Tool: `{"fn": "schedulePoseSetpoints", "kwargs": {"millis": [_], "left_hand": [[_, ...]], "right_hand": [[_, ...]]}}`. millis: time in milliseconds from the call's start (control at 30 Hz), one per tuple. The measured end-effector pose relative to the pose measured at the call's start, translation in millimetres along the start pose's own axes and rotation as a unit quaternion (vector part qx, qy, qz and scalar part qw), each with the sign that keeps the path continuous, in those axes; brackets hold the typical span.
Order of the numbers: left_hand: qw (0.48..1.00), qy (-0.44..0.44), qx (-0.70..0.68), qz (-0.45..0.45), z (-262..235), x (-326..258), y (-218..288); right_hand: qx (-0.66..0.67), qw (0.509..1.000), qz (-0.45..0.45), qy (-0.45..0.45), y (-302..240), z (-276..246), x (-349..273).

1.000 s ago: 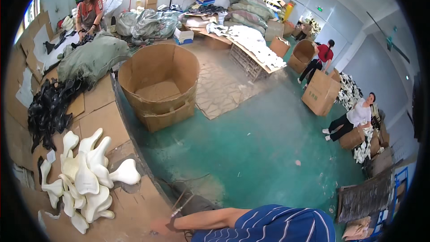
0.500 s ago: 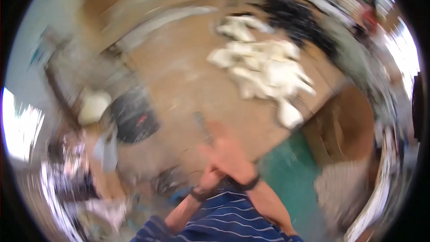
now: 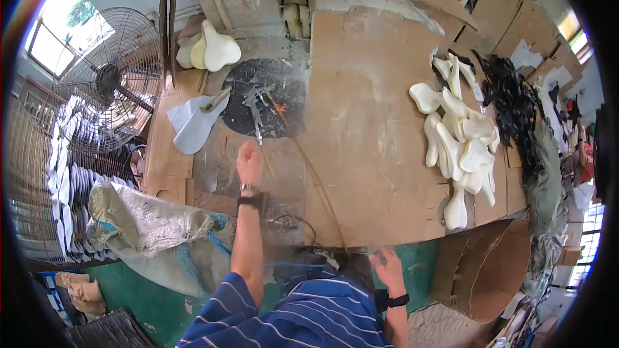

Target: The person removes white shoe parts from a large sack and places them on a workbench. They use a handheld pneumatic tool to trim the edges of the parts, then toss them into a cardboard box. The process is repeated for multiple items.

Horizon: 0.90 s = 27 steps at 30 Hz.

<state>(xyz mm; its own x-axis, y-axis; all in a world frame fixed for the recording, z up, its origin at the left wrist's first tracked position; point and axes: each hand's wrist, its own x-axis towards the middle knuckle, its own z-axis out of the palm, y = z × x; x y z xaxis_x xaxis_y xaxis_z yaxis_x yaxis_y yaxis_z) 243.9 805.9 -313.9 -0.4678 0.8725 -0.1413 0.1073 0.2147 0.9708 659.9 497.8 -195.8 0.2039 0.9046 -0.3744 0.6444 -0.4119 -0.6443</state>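
My left hand (image 3: pixel 248 164) reaches over the near left of the worktable, its fingers curled closed; what they hold, if anything, is hidden. Just beyond it, a slim grey metal tool (image 3: pixel 255 113) lies on a round black patch (image 3: pixel 287 80), its narrow end pointing at the hand. Beside the tool runs a long thin brown cord or rod (image 3: pixel 309 167), orange near its far end, down to the table's front edge. My right hand (image 3: pixel 388 269) hangs just off that edge, fingers apart and holding nothing. Cream saddle-shaped foam pads (image 3: pixel 461 142) lie heaped at the right.
A wire-cage fan (image 3: pixel 109 77) stands at the left. More pads (image 3: pixel 219 48) and a white saddle-shaped piece (image 3: pixel 193 122) lie nearby. A whitish woven sack (image 3: pixel 155 222) sits by my left arm. Black material (image 3: pixel 509 100) borders the heap; an open cardboard box (image 3: pixel 480 270) stands lower right.
My view has swung left and steadied. The hands, close together before around a blurred grey thing, are apart now: the left toward the black patch, the right back at the table's edge.
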Motion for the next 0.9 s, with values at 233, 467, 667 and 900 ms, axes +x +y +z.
{"fn": "schedulePoseSetpoints", "kwargs": {"millis": [233,467,667,900], "left_hand": [[0.985,-0.138,-0.093,0.046,-41.4,-139.5,78.0],[0.976,-0.157,-0.12,0.09,-107.4,-249.8,194.2],[0.966,0.137,0.11,0.188,-216.5,-264.7,203.2],[0.869,0.214,0.423,0.146,-342.7,-252.4,138.8]], "right_hand": [[-0.003,0.999,-0.024,-0.026,53.7,15.2,25.6],[-0.053,0.968,-0.101,-0.222,87.7,76.9,76.4],[-0.051,0.951,-0.098,-0.287,78.0,119.2,72.5],[0.029,0.931,-0.211,-0.296,-90.6,64.1,17.7]]}}
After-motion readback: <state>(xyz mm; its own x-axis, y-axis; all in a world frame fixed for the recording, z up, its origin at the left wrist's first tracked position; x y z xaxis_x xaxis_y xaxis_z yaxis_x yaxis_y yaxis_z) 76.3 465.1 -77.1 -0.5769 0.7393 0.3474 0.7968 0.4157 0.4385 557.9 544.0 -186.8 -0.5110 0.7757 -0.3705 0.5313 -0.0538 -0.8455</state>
